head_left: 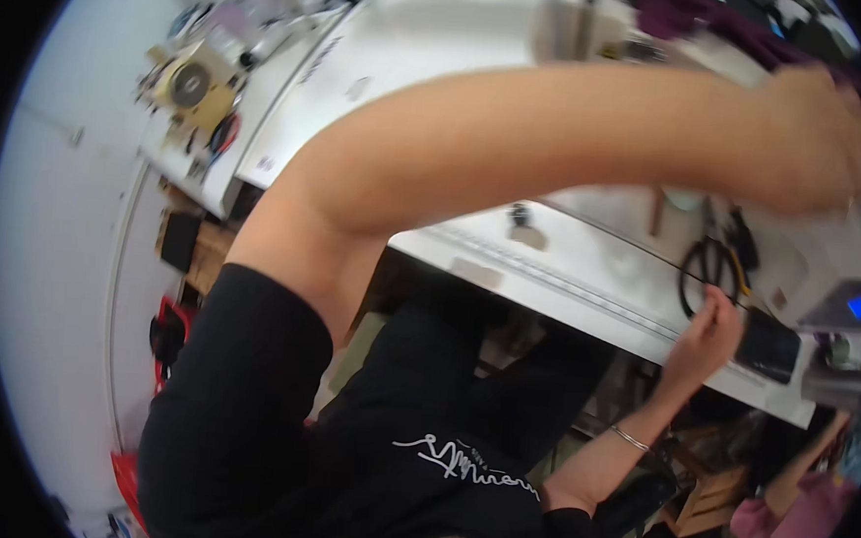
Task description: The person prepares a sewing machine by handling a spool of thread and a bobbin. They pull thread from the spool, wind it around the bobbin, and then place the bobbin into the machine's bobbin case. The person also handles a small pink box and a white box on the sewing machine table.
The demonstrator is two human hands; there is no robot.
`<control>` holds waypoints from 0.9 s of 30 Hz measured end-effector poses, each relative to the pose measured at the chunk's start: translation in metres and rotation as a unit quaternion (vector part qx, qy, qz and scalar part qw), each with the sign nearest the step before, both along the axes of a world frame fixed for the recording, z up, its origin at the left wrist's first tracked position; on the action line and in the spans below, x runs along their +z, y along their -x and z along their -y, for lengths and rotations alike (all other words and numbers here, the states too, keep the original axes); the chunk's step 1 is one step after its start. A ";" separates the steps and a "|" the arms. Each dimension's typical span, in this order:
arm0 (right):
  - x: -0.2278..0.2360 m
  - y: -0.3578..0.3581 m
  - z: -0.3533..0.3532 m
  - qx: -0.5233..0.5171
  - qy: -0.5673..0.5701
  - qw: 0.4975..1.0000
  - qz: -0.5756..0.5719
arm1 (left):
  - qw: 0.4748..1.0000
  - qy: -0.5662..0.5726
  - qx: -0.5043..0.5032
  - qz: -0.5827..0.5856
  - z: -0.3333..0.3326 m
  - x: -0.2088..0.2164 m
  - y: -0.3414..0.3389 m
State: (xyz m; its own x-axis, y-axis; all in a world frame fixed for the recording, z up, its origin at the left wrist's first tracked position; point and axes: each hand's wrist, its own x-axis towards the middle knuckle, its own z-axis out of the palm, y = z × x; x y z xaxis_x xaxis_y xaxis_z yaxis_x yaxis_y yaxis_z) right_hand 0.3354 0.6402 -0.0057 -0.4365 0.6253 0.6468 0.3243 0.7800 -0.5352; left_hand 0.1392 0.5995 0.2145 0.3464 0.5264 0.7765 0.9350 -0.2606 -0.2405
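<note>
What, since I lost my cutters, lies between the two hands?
Black-handled scissors lie on the white table between left hand and right hand, seen in the head view.

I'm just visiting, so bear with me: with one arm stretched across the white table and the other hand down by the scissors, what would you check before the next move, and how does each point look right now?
1. Left hand has a firm hold on something: cannot tell, it is blurred at the far edge by dark purple cloth.
2. Right hand free: cannot tell; it rests at the edge of the table with fingers curled.
3. Scissors flat on the table, by the right hand: ok.
4. Dark phone fully on the table: ok, though near the edge.
5. Clear view of the work: not ok, the left arm hides much of the table.
</note>
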 end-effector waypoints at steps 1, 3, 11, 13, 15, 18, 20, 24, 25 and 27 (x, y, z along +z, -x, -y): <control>-0.008 -0.005 -0.007 -0.015 0.016 0.999 0.026 | 0.999 0.030 0.012 -0.019 0.039 -0.003 -0.009; -0.018 -0.007 -0.013 0.015 -0.007 0.997 -0.081 | 0.973 0.204 -0.067 0.085 0.134 -0.024 -0.019; 0.012 0.007 0.032 -0.045 -0.068 0.996 -0.034 | 0.518 0.214 0.215 0.800 0.439 -0.261 0.020; 0.020 0.027 0.058 0.024 -0.120 0.992 -0.035 | 0.431 -0.076 0.084 0.895 0.485 -0.301 0.045; 0.035 0.048 0.094 0.076 -0.069 0.995 0.013 | 0.393 -0.223 0.061 0.890 0.489 -0.303 0.071; 0.032 0.071 0.123 0.154 -0.018 0.988 0.029 | 0.386 -0.320 -0.035 0.865 0.496 -0.316 0.109; 0.022 0.078 0.130 0.176 0.017 0.984 0.033 | 0.346 -0.359 -0.038 0.866 0.498 -0.317 0.120; 0.010 0.081 0.132 0.203 0.083 0.975 0.023 | 0.300 -0.391 -0.061 0.868 0.496 -0.319 0.129; 0.010 0.083 0.133 0.206 0.099 0.973 0.016 | 0.300 -0.386 -0.076 0.869 0.497 -0.322 0.132; 0.008 0.086 0.135 0.212 0.121 0.969 0.026 | 0.298 -0.375 -0.105 0.872 0.503 -0.325 0.137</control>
State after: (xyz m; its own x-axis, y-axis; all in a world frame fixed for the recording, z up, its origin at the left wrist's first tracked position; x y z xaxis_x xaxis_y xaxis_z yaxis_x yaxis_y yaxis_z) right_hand 0.2493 0.5051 0.0028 -0.7155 0.5141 0.4730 0.0347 0.7024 -0.7109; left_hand 0.0026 0.0970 -0.1104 -0.9631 0.0880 -0.2543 -0.2086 -0.8412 0.4988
